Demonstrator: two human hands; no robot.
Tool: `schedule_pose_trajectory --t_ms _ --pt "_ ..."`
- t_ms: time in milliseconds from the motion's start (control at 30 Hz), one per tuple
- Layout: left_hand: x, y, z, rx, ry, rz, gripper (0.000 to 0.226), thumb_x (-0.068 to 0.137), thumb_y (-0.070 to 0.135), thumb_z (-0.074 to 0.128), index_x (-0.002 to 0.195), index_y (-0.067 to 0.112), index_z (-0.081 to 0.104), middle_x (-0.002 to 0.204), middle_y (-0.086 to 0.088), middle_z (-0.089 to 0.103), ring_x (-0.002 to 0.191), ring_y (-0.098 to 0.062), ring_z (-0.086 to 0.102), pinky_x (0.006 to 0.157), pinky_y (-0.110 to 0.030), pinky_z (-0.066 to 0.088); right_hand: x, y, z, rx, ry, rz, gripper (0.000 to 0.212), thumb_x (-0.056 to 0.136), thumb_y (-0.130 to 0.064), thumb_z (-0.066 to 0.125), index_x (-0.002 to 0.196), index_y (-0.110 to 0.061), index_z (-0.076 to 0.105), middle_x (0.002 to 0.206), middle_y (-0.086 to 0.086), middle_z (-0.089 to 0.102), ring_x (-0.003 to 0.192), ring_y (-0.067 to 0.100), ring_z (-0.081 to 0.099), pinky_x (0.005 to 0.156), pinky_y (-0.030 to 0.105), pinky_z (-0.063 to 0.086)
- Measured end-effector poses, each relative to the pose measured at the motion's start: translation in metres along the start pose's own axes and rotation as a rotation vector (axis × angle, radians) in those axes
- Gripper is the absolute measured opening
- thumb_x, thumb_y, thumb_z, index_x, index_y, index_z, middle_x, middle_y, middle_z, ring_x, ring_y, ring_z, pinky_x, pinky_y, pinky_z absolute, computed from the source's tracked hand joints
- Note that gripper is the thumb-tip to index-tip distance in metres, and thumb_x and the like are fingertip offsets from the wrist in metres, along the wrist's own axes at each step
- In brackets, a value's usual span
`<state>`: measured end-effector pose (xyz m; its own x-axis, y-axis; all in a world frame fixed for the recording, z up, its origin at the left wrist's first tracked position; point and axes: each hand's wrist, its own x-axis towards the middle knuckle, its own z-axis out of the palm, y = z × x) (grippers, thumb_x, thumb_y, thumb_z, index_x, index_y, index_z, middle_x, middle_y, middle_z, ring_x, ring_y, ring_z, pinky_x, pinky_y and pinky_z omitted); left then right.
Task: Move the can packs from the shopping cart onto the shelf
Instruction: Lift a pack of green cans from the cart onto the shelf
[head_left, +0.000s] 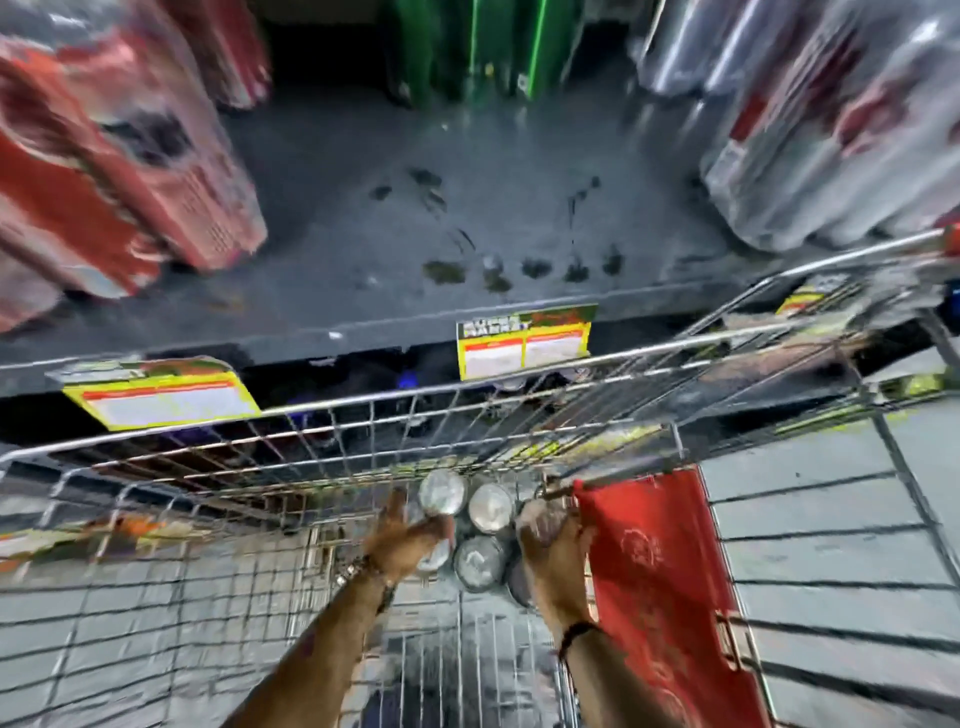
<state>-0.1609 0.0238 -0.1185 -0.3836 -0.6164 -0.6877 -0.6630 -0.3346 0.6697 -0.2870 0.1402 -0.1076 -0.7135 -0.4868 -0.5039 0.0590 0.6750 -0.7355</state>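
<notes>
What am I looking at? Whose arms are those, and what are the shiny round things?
The camera sits on a person's head and looks down, so you see their own two arms. They are standing at a shopping cart made of wire, pushed up to a store shelf. The shiny circles are the tops of cans in a can pack inside the cart. The left hand and right hand reach to either side of it; the blur hides whether they grip it yet. The shelf has a bare, stained middle, with red packs on the left, silver packs on the right, and yellow price tags along its edge.
</notes>
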Motion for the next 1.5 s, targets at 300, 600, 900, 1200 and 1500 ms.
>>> schedule_pose_trajectory --t_ms 300,600,900,1200,1500 --pt "0.013 0.001 0.009 -0.254 -0.062 0.041 0.066 0.075 -0.020 0.052 0.134 -0.005 0.027 0.117 -0.018 0.049 0.105 -0.024 0.047 0.075 -0.023 0.045 0.009 0.031 0.014 0.276 -0.027 0.130 0.051 0.080 -0.010 0.063 0.126 -0.004 0.040 0.111 0.011 0.059 0.095 0.017 0.056 0.075 0.013 0.046" --pt "-0.033 0.044 -0.008 -0.110 -0.111 -0.033 0.081 0.081 0.027 0.060 0.142 0.018 0.007 0.151 -0.009 0.023 0.134 -0.027 0.029 0.111 -0.044 0.024 -0.035 -0.013 -0.024 0.272 0.012 0.089 0.042 0.082 -0.027 0.060 0.117 -0.008 0.046 0.103 0.009 0.062 0.091 0.019 0.056 0.082 0.031 0.043" --pt "-0.135 0.155 -0.046 -0.209 -0.020 0.213 0.029 0.083 0.007 0.057 0.110 0.011 0.048 0.107 -0.009 0.054 0.080 -0.010 0.052 0.063 -0.021 0.040 -0.101 -0.130 -0.119 -0.061 0.072 -0.261 0.044 0.082 -0.045 0.053 0.107 -0.008 0.056 0.096 0.016 0.067 0.077 0.019 0.052 0.066 0.024 0.037" --pt "-0.206 0.260 -0.087 -0.224 0.031 0.422 0.010 0.084 0.007 0.056 0.090 0.015 0.056 0.099 -0.012 0.058 0.094 -0.024 0.052 0.083 -0.036 0.040 -0.119 -0.232 -0.180 -0.151 0.213 -0.494 0.049 0.078 -0.049 0.055 0.097 -0.005 0.060 0.099 0.025 0.068 0.094 0.036 0.061 0.071 0.031 0.042" --pt "-0.151 0.353 -0.133 -0.139 0.088 0.285 0.046 0.086 0.029 0.053 0.126 0.010 0.044 0.134 -0.019 0.047 0.119 -0.045 0.045 0.093 -0.073 0.031 -0.042 -0.333 -0.172 0.001 0.118 -0.482 0.046 0.076 -0.051 0.058 0.097 -0.010 0.058 0.093 0.009 0.058 0.083 0.023 0.051 0.074 0.029 0.038"
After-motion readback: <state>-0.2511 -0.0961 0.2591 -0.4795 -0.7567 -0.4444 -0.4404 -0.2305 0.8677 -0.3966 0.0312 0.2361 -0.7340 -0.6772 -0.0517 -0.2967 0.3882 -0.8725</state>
